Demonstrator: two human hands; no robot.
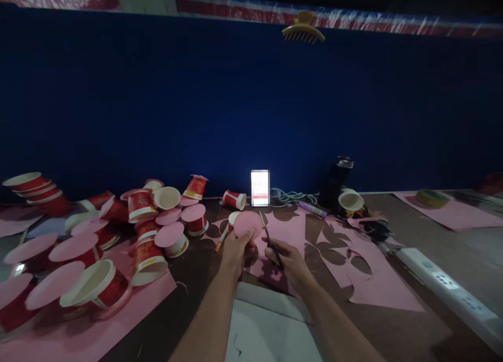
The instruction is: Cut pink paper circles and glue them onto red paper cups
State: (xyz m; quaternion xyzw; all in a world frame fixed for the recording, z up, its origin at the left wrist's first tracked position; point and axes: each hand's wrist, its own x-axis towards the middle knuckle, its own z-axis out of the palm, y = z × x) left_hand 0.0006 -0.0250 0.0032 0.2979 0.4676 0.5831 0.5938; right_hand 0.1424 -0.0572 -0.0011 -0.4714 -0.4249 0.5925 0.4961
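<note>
My left hand [237, 251] is closed on a round pink paper disc [248, 224], with the thumb on its face. Whether anything is behind the disc, I cannot tell. In my right hand [288, 261] is a pair of scissors [274, 249], its blades pointing up close to the disc's right edge. Just left of the disc, a white cup rim [233, 218] shows in part. A pencil-like stick [221, 240] lies beside my left hand. Under both hands spreads pink paper [288, 228].
Many red paper cups [147, 257], several with pink discs on their ends, crowd the left. A lit phone [260, 188] stands against the blue panel [220, 100]. To the right are cut pink sheets [377, 286], a dark bottle [334, 184] and a power strip [444, 283].
</note>
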